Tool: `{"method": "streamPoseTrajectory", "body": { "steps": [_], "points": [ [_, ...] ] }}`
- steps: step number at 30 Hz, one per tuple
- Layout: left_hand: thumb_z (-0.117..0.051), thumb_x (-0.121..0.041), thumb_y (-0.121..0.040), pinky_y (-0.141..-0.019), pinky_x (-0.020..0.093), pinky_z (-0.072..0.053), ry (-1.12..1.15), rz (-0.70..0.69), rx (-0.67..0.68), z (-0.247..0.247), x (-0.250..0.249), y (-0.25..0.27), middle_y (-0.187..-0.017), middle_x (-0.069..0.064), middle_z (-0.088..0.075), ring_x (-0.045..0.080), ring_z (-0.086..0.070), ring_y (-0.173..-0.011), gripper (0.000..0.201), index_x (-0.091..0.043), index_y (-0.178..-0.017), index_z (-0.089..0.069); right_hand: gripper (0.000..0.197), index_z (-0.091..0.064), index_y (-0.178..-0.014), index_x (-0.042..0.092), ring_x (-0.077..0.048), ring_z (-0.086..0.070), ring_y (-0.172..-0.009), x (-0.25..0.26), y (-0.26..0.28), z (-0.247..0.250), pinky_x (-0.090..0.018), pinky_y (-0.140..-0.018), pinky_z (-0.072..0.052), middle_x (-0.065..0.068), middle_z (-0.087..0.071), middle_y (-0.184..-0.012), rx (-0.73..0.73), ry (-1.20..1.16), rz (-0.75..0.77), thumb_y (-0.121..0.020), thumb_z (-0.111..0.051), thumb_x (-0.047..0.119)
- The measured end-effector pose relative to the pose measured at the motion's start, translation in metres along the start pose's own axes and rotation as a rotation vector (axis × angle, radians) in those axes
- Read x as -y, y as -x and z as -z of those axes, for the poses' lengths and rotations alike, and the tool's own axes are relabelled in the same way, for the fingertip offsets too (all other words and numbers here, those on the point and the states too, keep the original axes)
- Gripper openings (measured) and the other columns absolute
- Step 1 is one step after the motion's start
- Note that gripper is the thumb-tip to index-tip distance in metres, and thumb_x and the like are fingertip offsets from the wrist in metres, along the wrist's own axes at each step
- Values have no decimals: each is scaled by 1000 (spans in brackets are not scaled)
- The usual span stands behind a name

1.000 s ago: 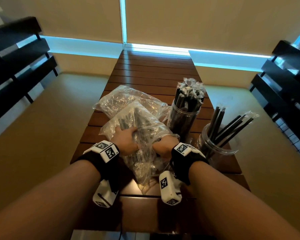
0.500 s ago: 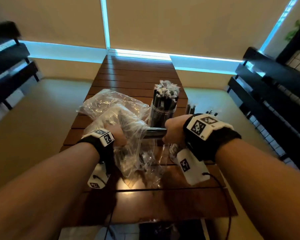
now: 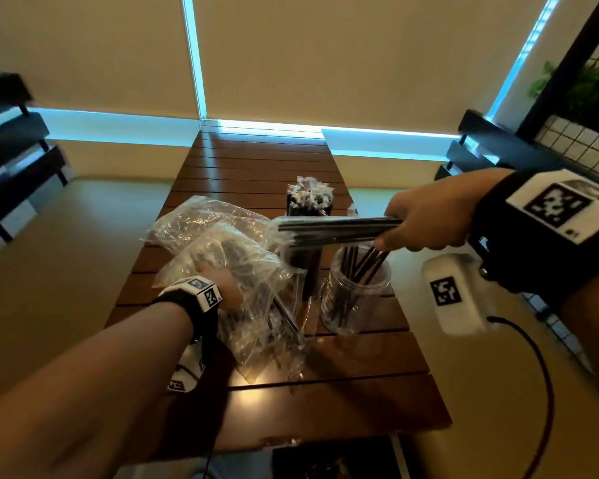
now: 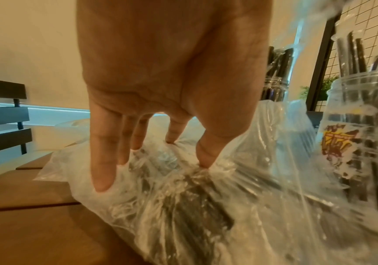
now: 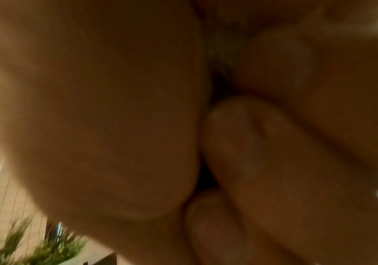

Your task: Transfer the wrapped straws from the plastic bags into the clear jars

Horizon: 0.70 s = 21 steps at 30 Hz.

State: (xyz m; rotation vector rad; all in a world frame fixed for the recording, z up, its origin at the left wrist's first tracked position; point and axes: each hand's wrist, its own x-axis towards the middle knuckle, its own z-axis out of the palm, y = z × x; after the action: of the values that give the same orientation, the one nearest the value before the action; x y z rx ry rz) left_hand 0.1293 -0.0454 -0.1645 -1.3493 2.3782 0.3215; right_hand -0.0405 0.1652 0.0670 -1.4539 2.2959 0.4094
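Observation:
My right hand [image 3: 389,228] grips a bundle of black wrapped straws [image 3: 336,230], held level above the near clear jar [image 3: 357,302]. That jar holds a few leaning straws. The far jar [image 3: 306,267] behind it is packed full, wrapper ends [image 3: 310,198] sticking up. My left hand [image 3: 227,288] rests on the near plastic bag [image 3: 253,299] of straws. In the left wrist view its thumb and index finger dig into the bunched bag [image 4: 183,206], the other fingers [image 4: 102,170] lying straight on it. Only blurred curled fingers [image 5: 240,143] fill the right wrist view.
A second plastic bag [image 3: 198,219] lies behind the first on the slatted wooden table [image 3: 325,402]. Black benches stand at left [image 3: 14,150] and right [image 3: 491,143]. A wire grid with a plant [image 3: 585,91] is at far right. A cable [image 3: 540,375] hangs from my right wrist.
My right hand pulled a bundle of straws out of the bag and carried it up and right, over the near jar. My left hand stayed on the bag.

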Motion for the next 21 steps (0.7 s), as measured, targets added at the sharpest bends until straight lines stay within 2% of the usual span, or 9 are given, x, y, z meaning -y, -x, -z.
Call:
{"method": "streamPoseTrajectory", "body": {
  "steps": [3,4,6,9,12,14,16,18,21],
  "points": [
    [-55,-48,-83,-110,54,-34,88,21,-142,21,-6,10,-146,17,-36,40,-36,-134,66,-22,-142,-42,36,-59,-85,12,-14,-49,-56,2,-11,-10,-23,-49,-38,1,-52,-66,-175,-101,101,-98,-51,43],
    [-58,-45,-79,-106,50,-39,214,-21,-222,32,-10,17,-144,16,-37,37,-41,-130,64,-22,-138,-46,35,-60,-90,10,-16,-52,-64,5,-20,-18,-25,-54,-39,1,-53,-70,-249,-151,145,-99,-50,42],
    [-59,-29,-69,-99,43,-48,578,-238,-269,61,-22,31,-138,11,-50,26,-53,-120,62,-17,-130,-56,28,-56,-97,12,-18,-53,-75,11,-41,-38,-29,-63,-39,3,-53,-78,-373,-257,185,-100,-49,40],
    [-60,-10,-68,-95,40,-48,1139,-560,-58,102,-37,59,-122,6,-62,19,-58,-107,46,-8,-114,-59,16,-45,-95,21,-20,-54,-75,19,-70,-69,-33,-66,-41,7,-48,-76,-532,-360,206,-100,-49,36],
    [-67,-20,-79,-102,44,-45,1610,-739,99,134,-49,79,-118,12,-63,25,-61,-113,25,-10,-101,-62,16,-46,-105,17,-29,-59,-82,31,-87,-87,-41,-69,-49,-2,-58,-84,-690,-477,216,-98,-50,31],
    [-68,-35,-87,-103,41,-47,1870,-738,100,150,-61,85,-108,9,-68,25,-66,-108,24,-12,-92,-62,21,-45,-109,15,-31,-59,-80,40,-92,-89,-43,-69,-51,-5,-62,-85,-782,-536,239,-99,-48,34],
    [-67,-46,-88,-87,33,-51,2027,-648,40,163,-80,91,-76,0,-62,17,-65,-77,33,-17,-75,-56,25,-43,-110,15,-31,-58,-80,45,-91,-89,-41,-68,-50,-2,-60,-83,-852,-559,245,-99,-46,38],
    [-67,-48,-88,-67,30,-46,2054,-548,-93,170,-100,99,-54,-5,-42,11,-47,-52,42,-20,-66,-46,30,-42,-111,16,-31,-59,-82,42,-90,-90,-38,-65,-47,1,-56,-85,-896,-556,216,-99,-47,42],
    [-63,-51,-90,-65,34,-42,1886,-566,-275,165,-124,105,-44,-5,-34,12,-38,-44,48,-20,-62,-41,50,-44,-115,22,-24,-56,-90,26,-86,-98,-37,-72,-46,5,-53,-94,-972,-497,151,-86,-58,60]
  ]
}}
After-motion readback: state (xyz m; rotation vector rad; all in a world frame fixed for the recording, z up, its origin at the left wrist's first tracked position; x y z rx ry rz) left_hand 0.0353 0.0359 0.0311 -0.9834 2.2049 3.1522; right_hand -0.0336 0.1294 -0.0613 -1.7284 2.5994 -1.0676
